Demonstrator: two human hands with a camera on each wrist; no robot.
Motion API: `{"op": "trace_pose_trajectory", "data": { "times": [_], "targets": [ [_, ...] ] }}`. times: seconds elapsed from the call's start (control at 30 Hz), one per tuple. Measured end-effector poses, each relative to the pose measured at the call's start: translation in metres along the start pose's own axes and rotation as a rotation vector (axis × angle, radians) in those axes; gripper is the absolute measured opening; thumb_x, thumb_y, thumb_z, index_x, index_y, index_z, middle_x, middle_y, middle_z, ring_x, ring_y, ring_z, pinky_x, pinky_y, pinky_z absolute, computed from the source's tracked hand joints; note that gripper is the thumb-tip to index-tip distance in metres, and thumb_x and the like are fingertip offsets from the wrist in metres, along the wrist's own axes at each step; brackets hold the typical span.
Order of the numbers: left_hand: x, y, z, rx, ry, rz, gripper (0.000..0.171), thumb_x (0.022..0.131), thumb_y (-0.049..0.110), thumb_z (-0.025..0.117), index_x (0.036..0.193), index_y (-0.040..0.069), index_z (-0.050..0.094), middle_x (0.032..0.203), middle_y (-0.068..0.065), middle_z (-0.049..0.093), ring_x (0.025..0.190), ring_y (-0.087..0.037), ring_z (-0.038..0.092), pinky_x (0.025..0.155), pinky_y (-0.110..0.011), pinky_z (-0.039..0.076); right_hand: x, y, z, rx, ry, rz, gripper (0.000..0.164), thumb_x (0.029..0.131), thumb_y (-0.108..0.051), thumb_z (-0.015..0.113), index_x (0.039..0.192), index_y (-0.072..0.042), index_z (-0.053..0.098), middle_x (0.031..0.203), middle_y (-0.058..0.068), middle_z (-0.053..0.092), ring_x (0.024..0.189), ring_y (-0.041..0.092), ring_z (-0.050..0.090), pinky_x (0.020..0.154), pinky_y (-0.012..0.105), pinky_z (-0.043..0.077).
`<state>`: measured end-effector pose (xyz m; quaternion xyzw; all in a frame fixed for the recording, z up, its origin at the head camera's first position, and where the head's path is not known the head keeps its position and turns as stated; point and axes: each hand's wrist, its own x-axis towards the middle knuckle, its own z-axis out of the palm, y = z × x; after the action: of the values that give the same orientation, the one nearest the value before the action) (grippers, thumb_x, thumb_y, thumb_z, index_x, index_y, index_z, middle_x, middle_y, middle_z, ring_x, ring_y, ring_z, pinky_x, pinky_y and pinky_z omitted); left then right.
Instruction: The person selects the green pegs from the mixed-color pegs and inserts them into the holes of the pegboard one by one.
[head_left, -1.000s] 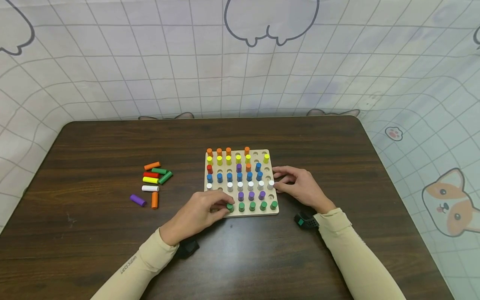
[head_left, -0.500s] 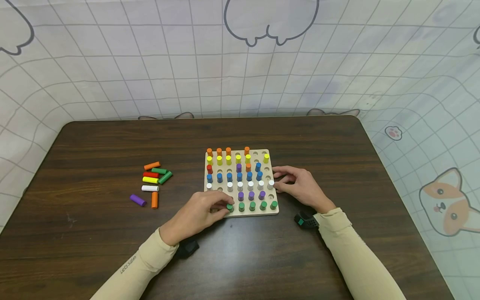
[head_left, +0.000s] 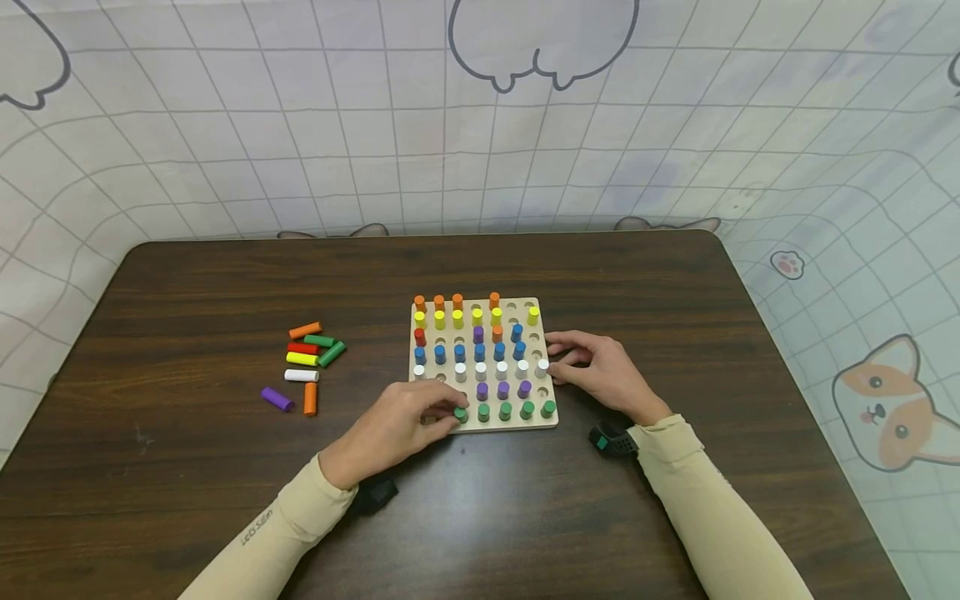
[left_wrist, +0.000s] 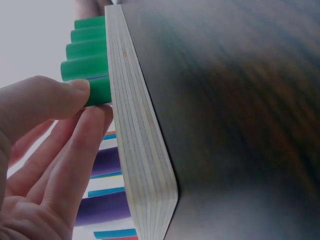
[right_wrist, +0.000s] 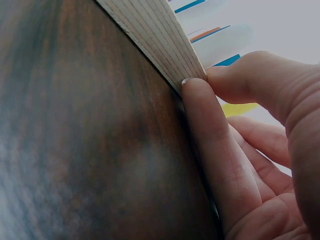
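Observation:
A pale wooden pegboard (head_left: pixel 537 350) lies on the table, with rows of coloured round pegs standing in its holes. My left hand (head_left: pixel 397 433) is at its front left, thumb and fingers pinching a green peg (left_wrist: pixel 99 90) in the front row. That peg stands upright in line with the other green ones, its lower end right at the board's face. At the right edge, my right hand (head_left: pixel 600 373) holds the board, its thumb and a finger meeting at the plywood edge (right_wrist: pixel 160 40) in the right wrist view. The left hand hides the board's front left corner.
Left of the board, several loose pegs lie on the dark table (head_left: pixel 225 500): a purple peg (head_left: pixel 277 399), a white peg (head_left: pixel 302 376), a yellow peg (head_left: pixel 302 359), and red, green and orange ones. A patterned cloth (head_left: pixel 375 125) hangs behind the table.

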<state>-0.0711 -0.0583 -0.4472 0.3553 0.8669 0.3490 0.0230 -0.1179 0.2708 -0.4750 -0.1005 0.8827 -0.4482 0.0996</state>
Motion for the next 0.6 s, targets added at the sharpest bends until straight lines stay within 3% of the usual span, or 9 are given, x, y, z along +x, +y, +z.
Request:
{"op": "trace_pose_trajectory", "data": {
  "times": [0.6],
  "targets": [
    [-0.0057,-0.0006,-0.0102,-0.049,0.012,0.011,0.024,0.090,0.009,0.080,0.113,0.010,0.075,0.107,-0.003,0.080,0.090,-0.007,0.076,0.082,-0.021,0.064,0.0014,0.0021,0.0001,-0.014,0.000,0.003,0.049,0.095,-0.027,0.075,0.141,-0.015,0.063,0.123,0.007,0.075,0.092,0.011,0.076,0.086,0.029,0.058]
  ]
}}
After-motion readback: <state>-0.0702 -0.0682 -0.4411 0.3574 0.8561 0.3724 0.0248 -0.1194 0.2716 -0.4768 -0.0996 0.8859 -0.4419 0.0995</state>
